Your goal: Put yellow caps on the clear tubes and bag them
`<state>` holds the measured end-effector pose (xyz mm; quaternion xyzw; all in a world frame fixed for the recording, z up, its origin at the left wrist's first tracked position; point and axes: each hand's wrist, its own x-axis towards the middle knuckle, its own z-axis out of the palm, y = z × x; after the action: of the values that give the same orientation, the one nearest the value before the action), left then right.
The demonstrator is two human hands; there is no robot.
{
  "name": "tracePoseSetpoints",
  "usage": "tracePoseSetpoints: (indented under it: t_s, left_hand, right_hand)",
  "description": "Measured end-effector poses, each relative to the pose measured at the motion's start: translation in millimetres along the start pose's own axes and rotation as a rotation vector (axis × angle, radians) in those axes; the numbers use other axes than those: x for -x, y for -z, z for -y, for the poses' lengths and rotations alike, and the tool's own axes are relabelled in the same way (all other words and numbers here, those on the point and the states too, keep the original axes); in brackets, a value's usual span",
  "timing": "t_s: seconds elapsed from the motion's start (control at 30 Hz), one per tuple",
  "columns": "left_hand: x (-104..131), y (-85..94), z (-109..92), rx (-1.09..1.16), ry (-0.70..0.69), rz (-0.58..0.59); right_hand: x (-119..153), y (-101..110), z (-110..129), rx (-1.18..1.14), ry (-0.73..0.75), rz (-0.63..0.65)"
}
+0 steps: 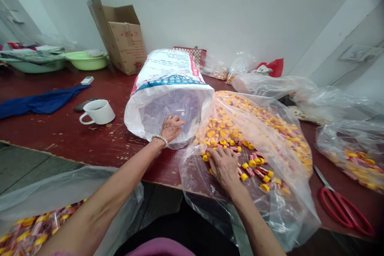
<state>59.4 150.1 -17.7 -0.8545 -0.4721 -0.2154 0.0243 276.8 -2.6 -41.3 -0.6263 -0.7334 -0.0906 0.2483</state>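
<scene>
A white printed sack [172, 64] lies on its side with its mouth toward me, full of clear plastic pieces [159, 108]. My left hand [172, 128], with a beaded bracelet at the wrist, is at the sack's mouth, fingers partly spread over the pieces. My right hand [223, 164] rests among small red-and-white pieces with yellow caps [252, 163] in the opening of a large clear bag [288, 208]. Its fingertips are bent down onto the pieces; what they hold, if anything, is hidden.
Red-handled scissors [345, 208] lie at the right edge of the dark red table [117, 140]. A white mug [100, 113], blue cloth [45, 100] and cardboard box [124, 44] are at left. Another bag of capped pieces [33, 228] sits below, at lower left.
</scene>
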Motion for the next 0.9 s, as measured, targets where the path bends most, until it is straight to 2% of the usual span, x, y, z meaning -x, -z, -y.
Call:
tracePoseSetpoints:
  t_s: [0.13,0.23,0.37,0.5,0.63,0.7,0.8,0.9]
  left_hand:
    - [-0.5,7.8,5.2,0.020,-0.033,-0.025]
    - [-3.8,8.4,8.2,0.032,-0.132,0.046]
    - [-11.8,0.9,5.4,0.008,-0.241,0.149]
    - [-22.6,-1.6,-1.6,-0.008,-0.276,0.180]
    - [-23.4,11.2,-6.6,-0.022,-0.274,0.159]
    - [-10.9,22.8,-12.4,-0.001,-0.244,0.095]
    - [27.6,42.0,-32.2,0.208,-0.220,0.023]
    - [74.9,56.5,-61.8,0.503,-0.191,0.126]
  right_hand:
    - [0.4,0.8,-7.8,-0.190,-0.133,-0.079]
    - [4.0,10.8,-14.5,-0.297,-0.262,-0.147]
    - [10.6,28.1,-21.2,-0.655,-0.530,-0.223]
    - [21.5,34.7,-31.2,-0.896,-0.683,-0.256]
    - [30.3,38.0,-34.1,-0.983,-0.772,-0.335]
    - [30.4,42.3,-25.4,-1.015,-0.780,-0.368]
    - [25.6,49.7,1.7,-1.052,-0.712,-0.375]
    - [20.4,52.5,34.9,-1.064,-0.608,-0.302]
